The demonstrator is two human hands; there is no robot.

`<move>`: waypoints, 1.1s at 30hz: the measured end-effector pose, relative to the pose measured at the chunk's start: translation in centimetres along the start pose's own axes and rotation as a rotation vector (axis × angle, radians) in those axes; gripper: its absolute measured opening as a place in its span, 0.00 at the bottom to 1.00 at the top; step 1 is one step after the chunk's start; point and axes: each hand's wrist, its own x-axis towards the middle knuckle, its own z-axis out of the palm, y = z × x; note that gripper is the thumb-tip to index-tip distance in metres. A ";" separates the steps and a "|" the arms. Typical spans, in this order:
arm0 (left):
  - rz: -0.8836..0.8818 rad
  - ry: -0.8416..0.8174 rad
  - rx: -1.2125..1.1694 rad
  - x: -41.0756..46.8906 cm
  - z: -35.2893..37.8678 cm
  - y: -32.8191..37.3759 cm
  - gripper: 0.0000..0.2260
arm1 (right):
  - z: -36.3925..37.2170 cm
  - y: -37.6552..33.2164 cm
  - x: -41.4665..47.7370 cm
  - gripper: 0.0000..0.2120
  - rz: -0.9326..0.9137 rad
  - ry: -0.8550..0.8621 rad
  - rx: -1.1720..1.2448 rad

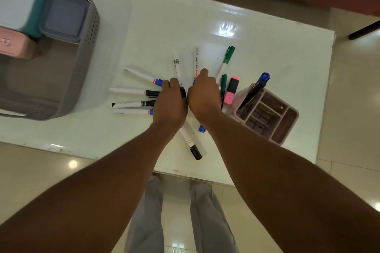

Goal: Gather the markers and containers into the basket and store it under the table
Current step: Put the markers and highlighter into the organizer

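Several whiteboard markers (pixel 131 91) lie fanned out on the white table (pixel 156 26), their caps pointing toward the middle. My left hand (pixel 169 101) rests on the cap ends of the left markers, fingers curled over them. My right hand (pixel 203 93) presses down beside it on the upright markers (pixel 196 59). A green marker (pixel 227 60), a dark green pen (pixel 223 86) and a pink highlighter (pixel 231 90) lie just right of my right hand. One black-capped marker (pixel 192 144) pokes out toward me under my wrists. The grey basket (pixel 90 33) stands at the far left.
The basket holds a teal-and-white box (pixel 18 0), a lavender box (pixel 63 16) and a pink box (pixel 16 44). A pink divided pen holder (pixel 273 117) with a blue marker (pixel 261 83) in it stands at the right, near the table's edge. My legs show below the table.
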 end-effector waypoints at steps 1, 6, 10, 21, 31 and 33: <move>-0.013 0.007 -0.018 0.0 -0.1 0.2 0.09 | -0.2 -0.1 -0.2 0.09 0.012 0.001 0.028; 0.058 0.083 -0.086 -1.2 -0.2 0.9 0.11 | -3.6 0.5 -3.1 0.06 0.015 0.183 0.110; 0.241 -0.028 -0.342 -3.1 -0.4 3.5 0.18 | -9.7 2.3 -7.9 0.06 -0.140 0.428 0.302; 0.292 -0.095 -0.438 -5.7 3.3 8.6 0.12 | -14.0 8.6 -10.1 0.11 -0.224 0.558 0.302; 0.207 -0.119 -0.341 -5.5 4.8 8.8 0.17 | -8.7 9.4 -7.6 0.14 -0.022 0.348 0.411; 0.178 -0.117 -0.353 -5.7 4.7 8.9 0.18 | -8.4 9.5 -7.6 0.13 -0.036 0.361 0.426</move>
